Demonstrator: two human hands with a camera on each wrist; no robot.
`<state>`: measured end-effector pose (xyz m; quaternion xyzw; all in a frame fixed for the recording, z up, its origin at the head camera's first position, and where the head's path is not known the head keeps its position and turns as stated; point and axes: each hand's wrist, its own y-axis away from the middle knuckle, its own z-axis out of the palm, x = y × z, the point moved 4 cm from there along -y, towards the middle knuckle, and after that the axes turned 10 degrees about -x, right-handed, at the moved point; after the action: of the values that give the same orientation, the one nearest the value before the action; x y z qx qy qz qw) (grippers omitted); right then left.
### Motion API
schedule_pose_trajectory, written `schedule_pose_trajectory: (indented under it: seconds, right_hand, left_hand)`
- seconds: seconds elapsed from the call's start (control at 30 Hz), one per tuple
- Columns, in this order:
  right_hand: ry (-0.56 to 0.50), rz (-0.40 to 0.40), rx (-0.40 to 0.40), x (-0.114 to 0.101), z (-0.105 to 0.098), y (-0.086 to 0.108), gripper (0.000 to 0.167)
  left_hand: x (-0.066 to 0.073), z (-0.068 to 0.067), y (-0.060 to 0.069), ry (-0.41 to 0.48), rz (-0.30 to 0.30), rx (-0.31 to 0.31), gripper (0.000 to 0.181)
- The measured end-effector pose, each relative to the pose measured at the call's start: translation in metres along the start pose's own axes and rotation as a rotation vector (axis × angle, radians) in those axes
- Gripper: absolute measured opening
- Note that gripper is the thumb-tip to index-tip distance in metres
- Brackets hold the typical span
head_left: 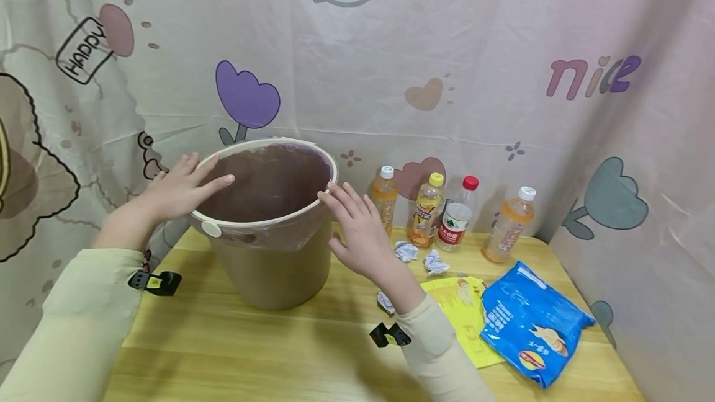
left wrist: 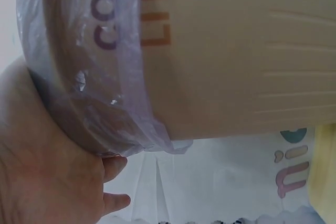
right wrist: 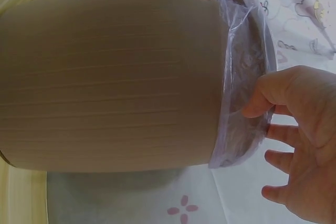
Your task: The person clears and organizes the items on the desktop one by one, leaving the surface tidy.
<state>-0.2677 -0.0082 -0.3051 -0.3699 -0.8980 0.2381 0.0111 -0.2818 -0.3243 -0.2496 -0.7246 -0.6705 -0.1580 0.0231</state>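
Beige plastic bin (head_left: 274,275) upright on yellow wooden counter (head_left: 268,352), translucent purplish liner (head_left: 298,237) over cream rim (head_left: 251,224) — bare left grip (head_left: 181,188), right grip (head_left: 360,231) there, both spread. Likely step: settling liner — next calls for smoothing edge.

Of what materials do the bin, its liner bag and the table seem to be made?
Bin: probably matte plastic; its wall looks smooth, faintly ridged. Liner bag: thin, glossy plastic film; see-through, wrinkled, with highlights. Table: wood or wood-look laminate, perhaps satin; visible grain leaves both possible.
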Motion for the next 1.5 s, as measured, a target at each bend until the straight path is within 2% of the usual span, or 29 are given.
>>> schedule_pose_trajectory:
  seconds: [0.37, 0.73, 1.0, 1.3, 1.5]
  right_hand:
    - [-0.032, -0.001, 0.071, 0.009, -0.007, 0.018, 0.071]
    - [-0.082, 0.020, 0.105, 0.014, -0.008, 0.033, 0.074]
    - [-0.141, -0.003, 0.124, 0.016, -0.005, 0.033, 0.074]
    - [-0.083, -0.035, 0.094, 0.017, -0.009, 0.035, 0.074]
    - [-0.112, -0.028, 0.150, 0.024, -0.014, 0.045, 0.067]
  left_hand:
    - [0.019, 0.007, -0.006, 0.013, 0.025, -0.005, 0.087]
    - [0.034, 0.011, -0.009, 0.027, 0.055, -0.003, 0.086]
    - [0.034, 0.011, -0.008, 0.015, 0.047, -0.007, 0.086]
    - [0.032, 0.009, -0.007, -0.001, 0.042, -0.013, 0.088]
    - [0.030, 0.008, -0.007, -0.028, 0.039, -0.020, 0.090]
